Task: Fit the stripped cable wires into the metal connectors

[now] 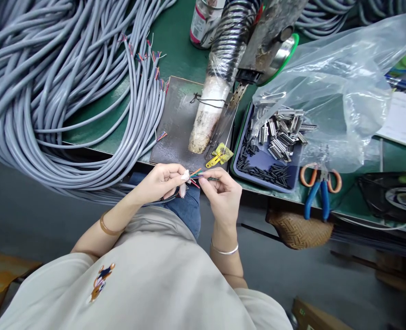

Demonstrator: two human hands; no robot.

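My left hand [165, 181] is closed around the end of a cable, with white tape or wrap [185, 176] showing at its fingertips. Thin coloured wires [195, 173], among them orange, green and red, fan out of that end toward the right. The thumb and fingers of my right hand [222, 189] pinch at these wires from the other side. Both hands are just in front of the table edge, above my lap. Close beyond them lies a small yellow clip [215, 159] on a dark board [178, 119]. Exactly which wires the right fingers grip is too small to tell.
A large bundle of grey cables [86, 91] covers the left side. A fume hose [206, 105] and soldering iron [240, 89] hang over the board. A blue tray [235, 172] holds metal connectors [282, 133] and black sleeves [265, 174]. Pliers [318, 197] overhang the edge.
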